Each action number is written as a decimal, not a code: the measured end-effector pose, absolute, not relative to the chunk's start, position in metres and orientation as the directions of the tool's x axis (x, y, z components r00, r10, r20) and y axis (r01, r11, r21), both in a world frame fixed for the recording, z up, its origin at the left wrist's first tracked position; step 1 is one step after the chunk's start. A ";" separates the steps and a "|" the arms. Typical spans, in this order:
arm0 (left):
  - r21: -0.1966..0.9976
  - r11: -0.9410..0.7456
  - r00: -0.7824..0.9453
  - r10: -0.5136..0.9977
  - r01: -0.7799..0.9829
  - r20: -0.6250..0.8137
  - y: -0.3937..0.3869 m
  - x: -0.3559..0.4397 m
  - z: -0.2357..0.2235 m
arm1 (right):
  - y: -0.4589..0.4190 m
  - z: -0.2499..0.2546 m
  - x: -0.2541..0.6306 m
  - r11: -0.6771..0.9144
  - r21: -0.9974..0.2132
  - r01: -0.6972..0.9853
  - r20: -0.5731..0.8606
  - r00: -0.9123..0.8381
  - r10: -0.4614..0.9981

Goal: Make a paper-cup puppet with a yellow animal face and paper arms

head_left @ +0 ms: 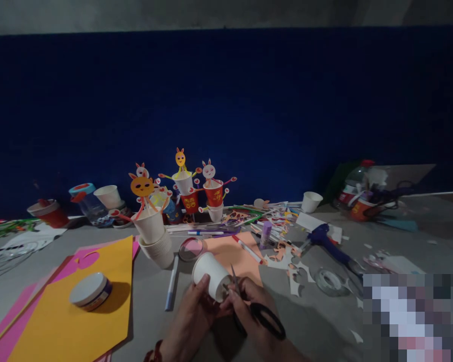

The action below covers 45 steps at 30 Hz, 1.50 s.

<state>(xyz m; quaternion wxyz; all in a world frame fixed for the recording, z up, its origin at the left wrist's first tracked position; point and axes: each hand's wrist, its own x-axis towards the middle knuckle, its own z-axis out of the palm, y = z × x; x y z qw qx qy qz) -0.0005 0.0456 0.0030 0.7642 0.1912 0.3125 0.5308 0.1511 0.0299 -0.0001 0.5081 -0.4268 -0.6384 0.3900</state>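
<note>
My left hand [196, 306] is closed around a white paper cup [210, 274], which lies tilted with its base toward my right hand [252, 304]. A pair of black-handled scissors [269, 321] is held in my right hand, blades pointing up and away. The right thumb and fingertips touch the cup's base; whatever is pinched there is too small to make out. Beneath the cup lies a peach paper sheet [249, 246]. Just left of my hands are a capped marker [171, 286] and a roll of tape [192, 248].
Paper cup figures with animal faces [142, 186] stand behind a stack of cups [159, 249]. A round tub [91, 291] rests on orange paper [68, 324]. At right lie a blue glue gun [332, 246], clear tape [330, 280] and paper scraps [294, 279]. A purple glue stick [266, 235] stands upright.
</note>
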 end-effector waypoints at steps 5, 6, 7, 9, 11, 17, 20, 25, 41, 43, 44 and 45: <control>0.639 0.379 0.289 0.925 -0.669 -0.246 0.048 -0.004 -0.003 | 0.036 0.003 0.157 0.683 -0.601 0.416 0.646 -0.251 0.721; 0.646 0.372 0.286 0.928 -0.666 -0.240 0.048 -0.005 -0.005 | 0.037 0.003 0.157 0.694 -0.579 0.429 0.658 -0.258 0.708; 0.655 0.363 0.278 0.931 -0.662 -0.234 0.049 -0.005 -0.006 | 0.037 0.003 0.157 0.683 -0.589 0.431 0.648 -0.252 0.718; 0.673 0.345 0.259 0.938 -0.654 -0.230 0.048 -0.005 -0.005 | 0.036 0.003 0.156 0.632 -0.669 0.392 0.600 -0.218 0.770; 0.684 0.337 0.255 0.941 -0.647 -0.223 0.047 -0.004 -0.001 | 0.033 0.002 0.154 0.548 -0.780 0.303 0.517 -0.183 0.836; 0.717 0.328 0.225 0.944 -0.614 -0.239 0.046 0.000 -0.004 | 0.028 -0.006 0.149 0.195 -0.978 -0.079 0.202 -0.103 0.974; 0.721 0.302 0.200 0.953 -0.624 -0.227 0.049 0.000 -0.012 | 0.029 -0.004 0.150 0.226 -0.974 -0.022 0.227 -0.129 0.965; 0.710 0.312 0.198 0.950 -0.631 -0.241 0.050 -0.004 -0.013 | 0.033 0.003 0.155 0.588 -0.729 0.351 0.557 -0.196 0.807; 0.670 0.380 0.286 0.924 -0.637 -0.252 0.048 -0.003 0.000 | 0.033 -0.003 0.159 0.441 -0.846 0.298 0.373 -0.259 0.891; 0.666 0.391 0.262 0.920 -0.635 -0.290 0.047 -0.003 -0.003 | 0.034 -0.004 0.161 0.527 -0.770 0.360 0.431 -0.315 0.845; 0.664 0.399 0.258 0.917 -0.633 -0.305 0.047 -0.003 -0.004 | 0.035 -0.004 0.162 0.554 -0.746 0.371 0.446 -0.340 0.828; 0.663 0.405 0.262 0.914 -0.629 -0.310 0.047 -0.003 -0.005 | 0.035 -0.004 0.162 0.556 -0.749 0.360 0.441 -0.354 0.825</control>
